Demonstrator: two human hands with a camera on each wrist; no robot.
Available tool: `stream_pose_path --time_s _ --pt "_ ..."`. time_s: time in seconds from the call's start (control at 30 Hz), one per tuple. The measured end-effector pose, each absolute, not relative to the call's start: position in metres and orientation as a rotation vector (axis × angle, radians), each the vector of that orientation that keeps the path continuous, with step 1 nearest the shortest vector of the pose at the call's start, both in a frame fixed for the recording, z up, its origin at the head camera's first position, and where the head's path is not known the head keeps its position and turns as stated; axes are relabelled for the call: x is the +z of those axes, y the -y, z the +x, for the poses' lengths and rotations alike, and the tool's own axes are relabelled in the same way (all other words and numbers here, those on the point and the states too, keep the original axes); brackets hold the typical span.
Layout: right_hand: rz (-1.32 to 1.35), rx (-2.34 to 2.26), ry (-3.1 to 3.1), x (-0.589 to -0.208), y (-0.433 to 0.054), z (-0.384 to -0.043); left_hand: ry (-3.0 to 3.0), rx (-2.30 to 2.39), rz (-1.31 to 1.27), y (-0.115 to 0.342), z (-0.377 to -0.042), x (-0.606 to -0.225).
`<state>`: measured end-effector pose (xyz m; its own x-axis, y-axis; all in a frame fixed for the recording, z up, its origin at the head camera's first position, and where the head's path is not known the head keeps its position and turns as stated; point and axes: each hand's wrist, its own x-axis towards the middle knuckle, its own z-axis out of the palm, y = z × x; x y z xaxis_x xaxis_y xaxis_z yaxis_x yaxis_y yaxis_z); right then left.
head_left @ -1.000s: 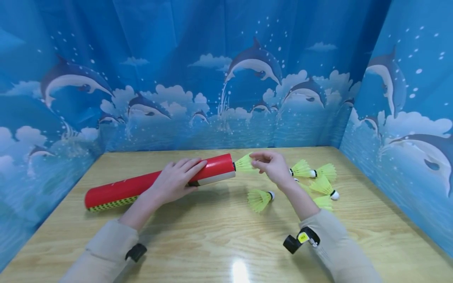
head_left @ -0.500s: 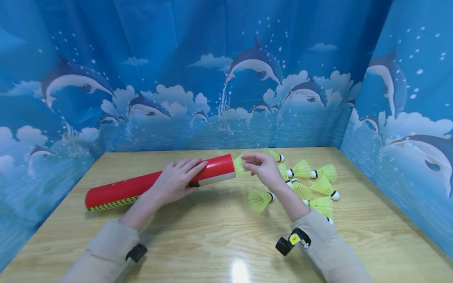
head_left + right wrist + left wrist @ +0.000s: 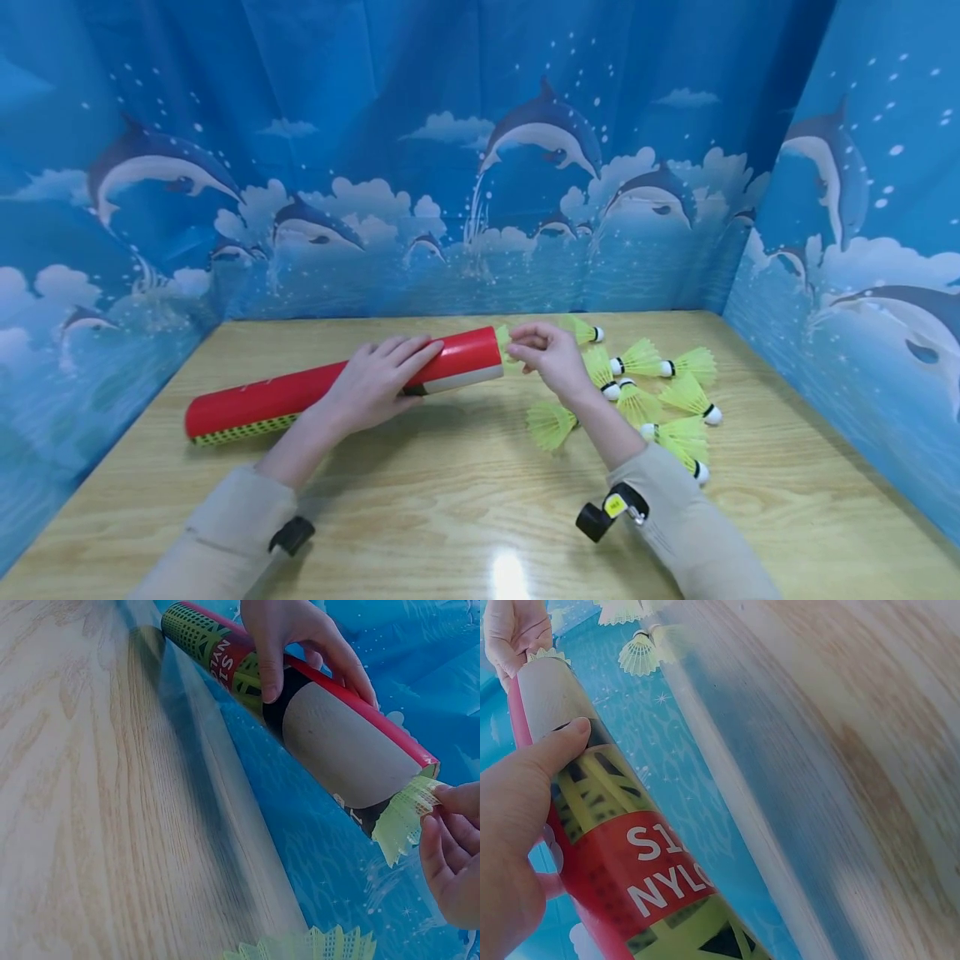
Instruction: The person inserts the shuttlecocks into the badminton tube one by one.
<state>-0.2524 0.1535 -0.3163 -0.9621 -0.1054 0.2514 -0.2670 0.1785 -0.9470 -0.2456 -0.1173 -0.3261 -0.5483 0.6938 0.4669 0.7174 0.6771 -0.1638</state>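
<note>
A red shuttlecock tube [image 3: 270, 398] lies slanted across the table, its right end raised. My left hand [image 3: 375, 379] grips it around the middle; in the left wrist view the thumb lies over the printed side of the tube [image 3: 641, 855]. At the raised open end, a yellow shuttlecock [image 3: 405, 821] is mostly inside, and only its skirt's flared edge sticks out. My right hand [image 3: 551, 358] pinches that edge between thumb and fingers, as the right wrist view shows. The cork of this shuttlecock is hidden inside the tube.
Several yellow shuttlecocks with white corks lie on the wooden table [image 3: 450, 517] to the right, among them one [image 3: 686, 396] near the right side. A single shuttlecock [image 3: 550, 425] lies left of my right forearm. A blue dolphin-print curtain [image 3: 420, 167] stands behind the table.
My right hand has moved left, pushing the shuttlecock from just at the tube's mouth to mostly inside. The left hand keeps its grip on the tube, which has barely shifted.
</note>
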Motion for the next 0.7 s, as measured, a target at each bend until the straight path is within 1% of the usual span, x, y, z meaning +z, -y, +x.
stream_pose_path --time_s 0.43,0.7 --pt "0.311 1.555 2.365 -0.3197 -0.1533 -0.2510 2.390 -0.052 -1.084 0.1153 -0.2455 -0.3261" --pt "0.322 1.510 2.393 -0.3217 -0.1516 -0.2502 2.373 -0.037 -1.096 0.1148 -0.2464 -0.3281"
